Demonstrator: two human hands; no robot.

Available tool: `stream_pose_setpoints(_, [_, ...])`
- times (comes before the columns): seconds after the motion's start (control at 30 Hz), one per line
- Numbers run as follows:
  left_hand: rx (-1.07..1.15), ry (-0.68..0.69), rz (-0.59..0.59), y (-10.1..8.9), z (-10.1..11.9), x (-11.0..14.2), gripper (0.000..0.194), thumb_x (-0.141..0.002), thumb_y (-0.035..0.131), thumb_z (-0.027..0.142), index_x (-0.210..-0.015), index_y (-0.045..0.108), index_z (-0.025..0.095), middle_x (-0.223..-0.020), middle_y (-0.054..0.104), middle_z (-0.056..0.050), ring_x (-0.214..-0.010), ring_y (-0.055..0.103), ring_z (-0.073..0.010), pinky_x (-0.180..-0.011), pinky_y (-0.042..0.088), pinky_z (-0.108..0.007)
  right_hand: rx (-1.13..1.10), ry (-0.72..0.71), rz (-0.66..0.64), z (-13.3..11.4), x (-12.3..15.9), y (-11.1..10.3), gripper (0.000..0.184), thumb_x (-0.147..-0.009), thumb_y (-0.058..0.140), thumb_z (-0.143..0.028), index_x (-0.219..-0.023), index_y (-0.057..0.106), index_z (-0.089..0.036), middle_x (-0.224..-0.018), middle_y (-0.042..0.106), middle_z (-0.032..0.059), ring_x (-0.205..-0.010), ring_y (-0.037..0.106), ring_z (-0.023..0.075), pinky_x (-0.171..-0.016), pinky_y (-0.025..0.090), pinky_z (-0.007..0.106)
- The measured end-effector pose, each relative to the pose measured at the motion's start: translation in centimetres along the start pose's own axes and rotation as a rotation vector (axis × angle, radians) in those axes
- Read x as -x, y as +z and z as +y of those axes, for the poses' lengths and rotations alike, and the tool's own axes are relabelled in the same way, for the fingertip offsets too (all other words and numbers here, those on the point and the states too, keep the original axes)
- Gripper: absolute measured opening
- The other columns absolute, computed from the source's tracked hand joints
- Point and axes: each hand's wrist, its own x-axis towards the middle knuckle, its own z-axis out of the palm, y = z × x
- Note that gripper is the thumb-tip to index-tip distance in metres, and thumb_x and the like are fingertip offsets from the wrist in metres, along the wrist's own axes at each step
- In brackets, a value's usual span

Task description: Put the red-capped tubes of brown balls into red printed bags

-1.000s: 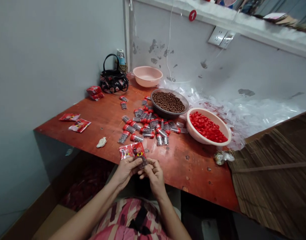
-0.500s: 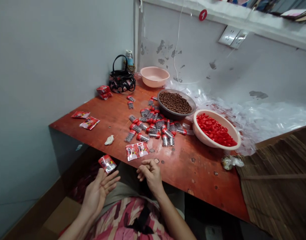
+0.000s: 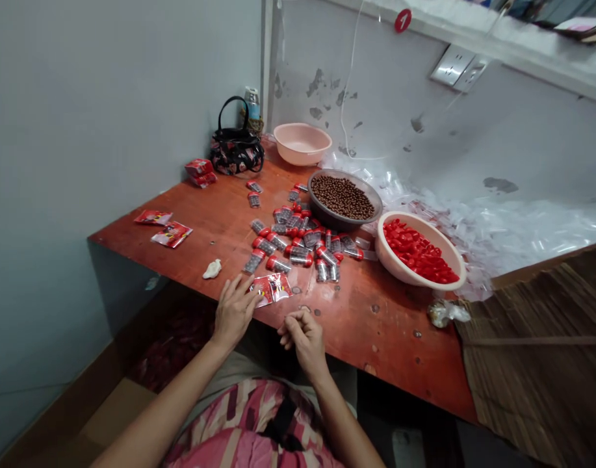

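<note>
The left hand [image 3: 235, 311] lies spread, palm down, at the near edge of the red worktop [image 3: 356, 338], its fingertips over part of the shiny red packets [image 3: 281, 286] there. The right hand [image 3: 305, 339] is just beside it at the same edge, fingers curled in and thumb close to the forefinger; whether something small is pinched there, I can't tell.

Right behind those packets sprawls a pile of little clear tubes [image 3: 300, 255] with red caps and dark balls inside, most of them lying on their sides. Past the pile stands a grey bowl [image 3: 318, 213] of brown balls [image 3: 344, 197], and to its right a pale bowl [image 3: 398, 272] heaped with loose red caps [image 3: 418, 250]. A pink bowl [image 3: 302, 155] sits farther back, near a flowered black handbag [image 3: 236, 155]. Over on the left are two more packets [image 3: 172, 234], partly overlapping, and a crumpled white lump [image 3: 212, 269] lies nearer the left hand.
</note>
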Motion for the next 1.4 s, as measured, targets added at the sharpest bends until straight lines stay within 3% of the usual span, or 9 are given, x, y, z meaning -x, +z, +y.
stream_pose_setpoints(0.27, [0.468,-0.261,0.092,-0.2,1.1,-0.3,0.017,-0.071,0.057,0.023,-0.084,0.067,0.029,-0.099,0.065,-0.002,-0.112,0.043,-0.0238,-0.101,0.013,-0.044,0.264,-0.213,0.030,-2.6,-2.3,1.1,0.015,-0.079,0.048,-0.031,-0.080,0.057,-0.019,-0.069,0.059,0.0008,-0.062,0.054,0.0124,-0.056,0.045,0.023])
stream_pose_setpoints(0.4, [0.666,-0.383,0.088,-0.8,1.5,-0.4,0.023,-0.061,0.066,0.024,-0.083,0.067,0.028,-0.106,0.061,-0.004,-0.116,0.038,-0.0254,-0.102,0.010,-0.043,0.307,-0.248,0.012,-3.0,-2.1,1.1,0.016,-0.080,0.047,-0.031,-0.080,0.058,-0.019,-0.069,0.059,0.0008,-0.063,0.054,0.0135,-0.061,0.044,0.024])
stream_pose_setpoints(0.6, [0.537,-0.296,0.099,-0.2,1.0,-0.2,0.018,-0.068,0.061,0.023,-0.083,0.067,0.029,-0.104,0.062,-0.004,-0.117,0.038,-0.0244,-0.101,0.009,-0.046,0.376,-0.252,0.019,-2.3,-1.4,0.7,0.017,-0.079,0.047,-0.030,-0.075,0.059,-0.019,-0.065,0.059,-0.0011,-0.060,0.053,0.0124,-0.059,0.042,0.023])
stream_pose_setpoints(0.73, [0.602,-0.294,0.134,-0.3,1.2,-0.1,0.019,-0.070,0.059,0.022,-0.086,0.067,0.028,-0.104,0.062,-0.003,-0.116,0.040,-0.0234,-0.102,0.012,-0.045,0.314,-0.247,0.095,-2.0,-2.9,1.5,0.018,-0.076,0.052,-0.030,-0.090,0.058,-0.019,-0.084,0.062,0.0024,-0.073,0.056,0.0141,-0.067,0.043,0.025])
stream_pose_setpoints(0.83, [0.729,-0.341,0.132,-1.4,2.5,-0.3,0.020,-0.067,0.061,0.022,-0.085,0.067,0.028,-0.106,0.061,-0.002,-0.117,0.037,-0.0237,-0.102,0.015,-0.043,0.180,-0.220,0.078,-2.0,-4.4,2.2,0.030,-0.071,0.059,-0.029,-0.099,0.054,-0.020,-0.088,0.061,0.0031,-0.078,0.056,0.0148,-0.069,0.044,0.025])
stream_pose_setpoints(1.0, [1.007,-0.636,0.122,-3.6,3.8,-0.5,0.038,-0.058,0.069,0.023,-0.096,0.064,0.026,-0.111,0.059,-0.002,-0.109,0.047,-0.0251,-0.092,0.036,-0.034,-0.068,-0.121,-0.005,-1.7,-5.6,2.8,0.025,-0.072,0.057,-0.026,-0.096,0.052,-0.019,-0.059,0.053,-0.0058,-0.052,0.050,0.0079,-0.053,0.041,0.019])
stream_pose_setpoints(1.1, [1.154,-0.822,-0.059,-3.9,3.0,-0.3,0.034,-0.058,0.069,0.028,-0.092,0.066,0.019,-0.090,0.066,-0.004,-0.087,0.059,-0.0240,-0.074,0.047,-0.031,-0.088,-0.058,-0.077,-1.6,-5.8,2.7,0.025,-0.069,0.059,-0.024,-0.092,0.052,-0.018,-0.054,0.050,-0.0076,-0.045,0.046,0.0069,-0.048,0.038,0.018])
stream_pose_setpoints(1.2, [1.255,-0.864,-0.280,-3.8,2.1,-0.1,0.022,-0.060,0.067,0.032,-0.070,0.068,0.013,-0.069,0.066,-0.005,-0.068,0.060,-0.0199,-0.062,0.049,-0.028,0.095,-0.078,-0.158,-2.2,-6.3,2.5,0.018,-0.072,0.056,-0.027,-0.087,0.053,-0.018,-0.057,0.054,-0.0054,-0.048,0.049,0.0092,-0.049,0.039,0.020])
stream_pose_setpoints(1.4, [1.232,-0.935,-0.214,-3.5,2.1,-0.1,0.019,-0.059,0.068,0.031,-0.058,0.066,0.012,-0.059,0.064,-0.004,-0.058,0.059,-0.0151,-0.056,0.048,-0.024,1.105,-0.422,-0.017,-4.5,-9.3,1.9,0.022,-0.079,0.047,-0.033,-0.096,0.055,-0.020,-0.095,0.060,0.0067,-0.090,0.052,0.0215,-0.077,0.038,0.032])
